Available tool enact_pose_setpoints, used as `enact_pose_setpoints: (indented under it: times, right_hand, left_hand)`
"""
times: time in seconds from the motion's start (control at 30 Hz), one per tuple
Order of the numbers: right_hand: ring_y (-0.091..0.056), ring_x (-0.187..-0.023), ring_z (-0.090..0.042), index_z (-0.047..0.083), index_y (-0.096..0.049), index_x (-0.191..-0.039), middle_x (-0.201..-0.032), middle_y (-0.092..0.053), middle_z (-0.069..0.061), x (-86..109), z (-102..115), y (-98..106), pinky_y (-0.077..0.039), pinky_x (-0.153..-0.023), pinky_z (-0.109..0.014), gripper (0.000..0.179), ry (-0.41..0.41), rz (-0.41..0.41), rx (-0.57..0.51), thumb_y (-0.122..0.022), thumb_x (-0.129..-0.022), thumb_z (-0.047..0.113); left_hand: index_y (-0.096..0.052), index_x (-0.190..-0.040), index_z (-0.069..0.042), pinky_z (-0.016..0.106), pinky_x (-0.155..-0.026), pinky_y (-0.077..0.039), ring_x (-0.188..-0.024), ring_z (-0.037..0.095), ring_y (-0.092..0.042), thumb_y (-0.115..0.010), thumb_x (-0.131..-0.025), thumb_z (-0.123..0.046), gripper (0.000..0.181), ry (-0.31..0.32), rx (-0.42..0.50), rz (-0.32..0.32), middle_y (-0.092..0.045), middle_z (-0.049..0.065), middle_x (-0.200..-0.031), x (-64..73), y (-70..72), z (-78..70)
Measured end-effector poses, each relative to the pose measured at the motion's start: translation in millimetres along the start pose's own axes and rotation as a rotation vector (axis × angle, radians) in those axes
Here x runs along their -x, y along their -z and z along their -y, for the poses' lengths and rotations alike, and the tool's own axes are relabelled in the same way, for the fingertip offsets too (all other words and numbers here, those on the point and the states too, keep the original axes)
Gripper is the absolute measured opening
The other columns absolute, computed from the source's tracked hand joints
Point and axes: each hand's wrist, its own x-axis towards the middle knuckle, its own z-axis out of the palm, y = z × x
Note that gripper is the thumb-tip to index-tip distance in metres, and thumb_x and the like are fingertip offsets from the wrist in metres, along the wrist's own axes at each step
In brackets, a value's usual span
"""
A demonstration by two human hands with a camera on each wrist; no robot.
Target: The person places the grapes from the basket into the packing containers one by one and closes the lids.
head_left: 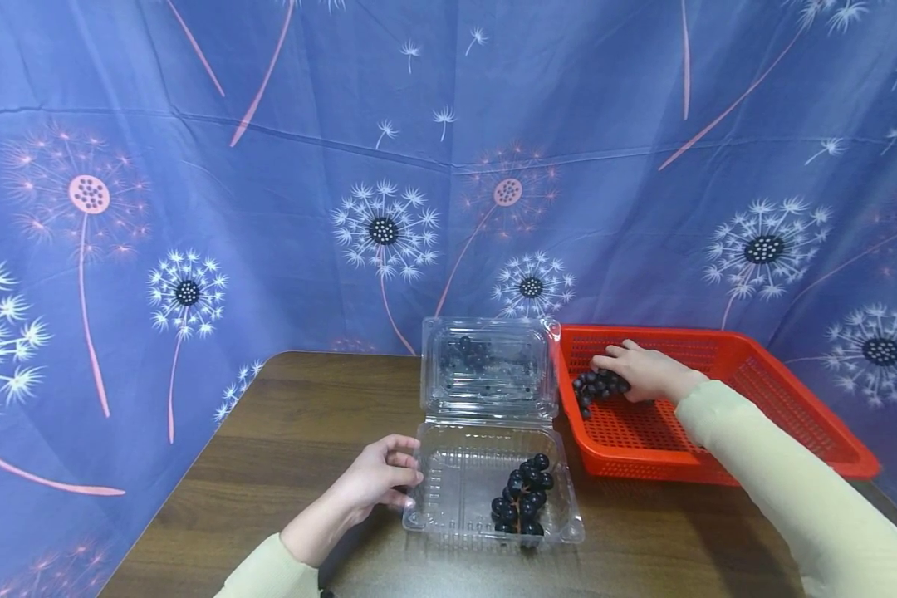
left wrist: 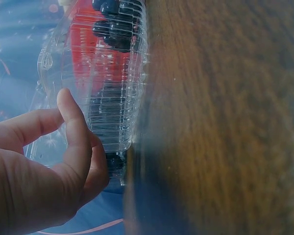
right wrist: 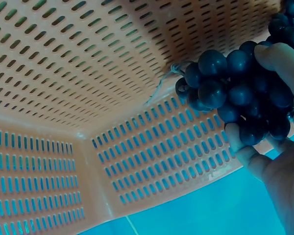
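A clear plastic clamshell container (head_left: 448,482) sits on the table with its lid (head_left: 493,365) raised at the back. In its right half lies a bunch of dark grapes (head_left: 523,498). My left hand (head_left: 377,477) is at the container's left edge, fingers loosely bent; the left wrist view shows the fingertips (left wrist: 66,100) beside the clear wall, and firm contact is hard to judge. Inside the red basket (head_left: 718,465), my right hand (head_left: 646,374) grips another bunch of grapes (right wrist: 240,93), thumb on one side and fingers on the other. Its thin stem end (right wrist: 175,68) sticks out.
The red slotted basket stands to the right of the container, close against it. Brown wooden tabletop (head_left: 269,440) extends to the left. A blue dandelion-print cloth (head_left: 269,208) hangs behind the table. A small dark object (head_left: 326,593) shows near the left sleeve.
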Motion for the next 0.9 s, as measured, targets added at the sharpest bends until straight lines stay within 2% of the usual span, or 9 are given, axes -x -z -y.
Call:
enact_pose_setpoints:
  times: [0.43, 0.67, 0.9]
  right_hand:
    - [-0.045, -0.109, -0.04, 0.015, -0.053, -0.128, -0.13, -0.049, -0.023, 3.2, 0.0, 13.9, -0.053, -0.076, -0.054, 0.068, -0.04, 0.041, -0.043, -0.083, -0.066, 0.008]
    - [-0.046, -0.103, -0.038, 0.014, -0.055, -0.123, -0.124, -0.052, -0.021, 7.5, -0.4, 20.9, -0.053, -0.062, -0.044, 0.066, -0.018, -0.011, -0.024, -0.084, -0.065, 0.007]
    - [-0.046, -0.1, -0.037, 0.015, -0.056, -0.12, -0.113, -0.054, -0.015, 12.2, 0.5, 31.3, -0.054, -0.066, -0.047, 0.063, -0.009, -0.044, -0.03, -0.085, -0.064, 0.007]
  left_hand:
    - [-0.039, -0.13, 0.008, 0.027, -0.057, -0.055, -0.08, 0.019, -0.059, -0.062, -0.081, 0.005, 0.054, 0.006, -0.008, -0.007, -0.052, 0.011, -0.095, 1.7, -2.4, -2.0]
    - [-0.038, -0.13, 0.011, 0.028, -0.058, -0.056, -0.077, 0.016, -0.056, -0.062, -0.08, 0.006, 0.055, -0.002, -0.003, 0.003, -0.052, 0.01, -0.094, 0.3, -1.4, 0.5]
    - [-0.038, -0.129, 0.011, 0.029, -0.058, -0.056, -0.077, 0.016, -0.057, -0.062, -0.08, 0.006, 0.055, -0.002, -0.002, -0.001, -0.052, 0.009, -0.092, 0.4, -1.5, 0.3]
